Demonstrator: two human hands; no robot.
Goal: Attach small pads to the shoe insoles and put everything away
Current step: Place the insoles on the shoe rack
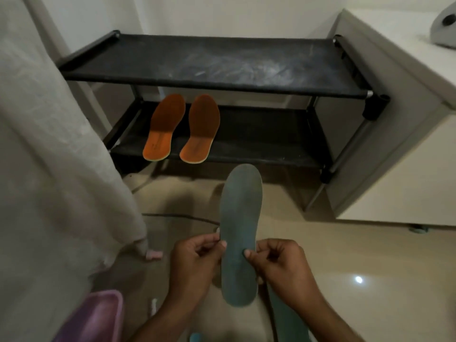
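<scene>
I hold a grey-green insole [240, 218] upright over the floor, toe pointing away from me. My right hand [281, 265] pinches its right edge near the heel, thumb on the face. My left hand [195, 260] sits at its left edge, fingertips pinched on a small pale pad [218, 232] beside the insole. A second grey-green insole [287, 317] lies below my right wrist, partly hidden. Two orange insoles [164, 127] [201, 129] lie side by side on the lower shelf of the black rack [222, 82].
A beige curtain [49, 156] hangs at the left. A white cabinet [399, 134] stands right of the rack. A purple container [98, 317] sits at the bottom left. A dark cable [177, 215] runs across the glossy tiled floor.
</scene>
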